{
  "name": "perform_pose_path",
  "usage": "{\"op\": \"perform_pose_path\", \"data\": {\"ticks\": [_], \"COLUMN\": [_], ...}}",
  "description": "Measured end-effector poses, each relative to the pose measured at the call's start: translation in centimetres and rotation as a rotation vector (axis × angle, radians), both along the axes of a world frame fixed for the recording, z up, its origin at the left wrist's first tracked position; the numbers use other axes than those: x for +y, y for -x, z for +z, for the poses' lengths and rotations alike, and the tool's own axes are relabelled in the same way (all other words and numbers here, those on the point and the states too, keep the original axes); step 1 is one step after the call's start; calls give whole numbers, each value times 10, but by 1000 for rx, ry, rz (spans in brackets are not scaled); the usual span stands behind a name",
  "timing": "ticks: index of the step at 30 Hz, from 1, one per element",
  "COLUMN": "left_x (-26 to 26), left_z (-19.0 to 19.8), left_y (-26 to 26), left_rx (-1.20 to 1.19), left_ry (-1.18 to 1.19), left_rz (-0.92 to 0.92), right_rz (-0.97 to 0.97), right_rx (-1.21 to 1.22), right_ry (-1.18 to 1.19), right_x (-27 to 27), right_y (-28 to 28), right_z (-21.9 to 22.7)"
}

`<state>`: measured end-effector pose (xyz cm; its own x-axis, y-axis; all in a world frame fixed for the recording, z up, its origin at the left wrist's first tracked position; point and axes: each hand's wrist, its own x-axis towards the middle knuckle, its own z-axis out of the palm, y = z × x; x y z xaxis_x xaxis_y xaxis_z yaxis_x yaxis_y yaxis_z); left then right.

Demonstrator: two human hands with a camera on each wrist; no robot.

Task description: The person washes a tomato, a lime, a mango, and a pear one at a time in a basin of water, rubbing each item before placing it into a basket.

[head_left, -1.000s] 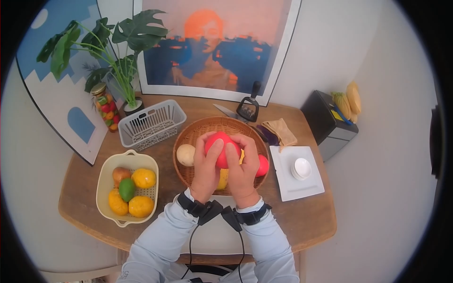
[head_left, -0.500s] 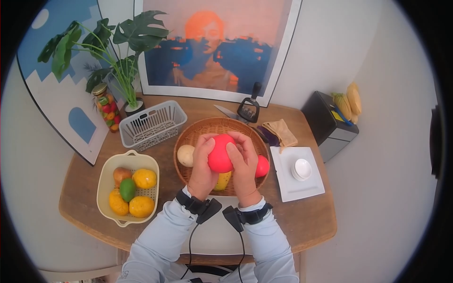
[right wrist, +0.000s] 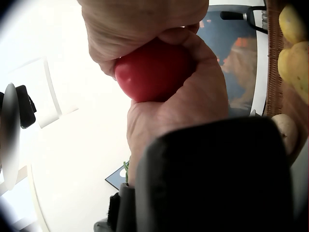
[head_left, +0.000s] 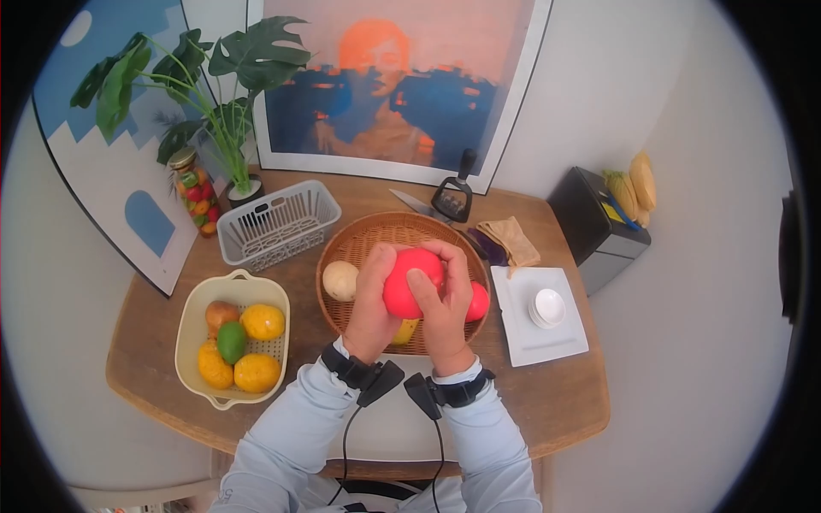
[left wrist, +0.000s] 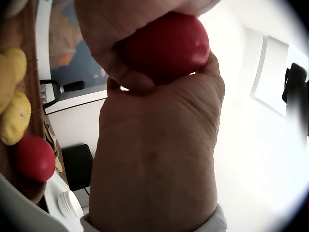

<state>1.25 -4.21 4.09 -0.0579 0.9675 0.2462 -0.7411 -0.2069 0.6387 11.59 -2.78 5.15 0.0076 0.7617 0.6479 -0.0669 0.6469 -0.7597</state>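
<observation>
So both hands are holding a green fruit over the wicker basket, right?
Not quite: the fruit is red, not green, as the head view shows. The left hand and right hand do hold it together over the wicker basket.

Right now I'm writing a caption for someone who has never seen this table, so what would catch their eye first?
The bright red fruit stands out, gripped by the left hand and right hand above the round wicker basket at the table's middle. Next comes the cream colander of oranges and a green fruit to the left. Behind it all leans a large orange-and-blue poster against the wall.
</observation>
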Motion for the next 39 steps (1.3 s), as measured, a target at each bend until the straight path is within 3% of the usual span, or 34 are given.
{"op": "perform_pose_path", "data": {"ticks": [9,15,21,30,39], "left_x": [2,-3,-8,-4,-5], "left_z": [-3,9,19,10,11], "left_y": [-1,1,4,2,4], "left_rx": [14,-183,-259,-216,-244], "left_ry": [-9,116,173,147,170], "left_rz": [-37,-81,-66,-109,-123], "right_rz": [145,-54,-110,-10,-1], "right_rx": [214,-73,-263,-79,-82], "right_ry": [305,-42,-256,-42,-27], "right_x": [-3,4,-5,-3,-1], "right_y": [-5,-3,0,5,4], "right_z": [7,3,13,0,2]}}
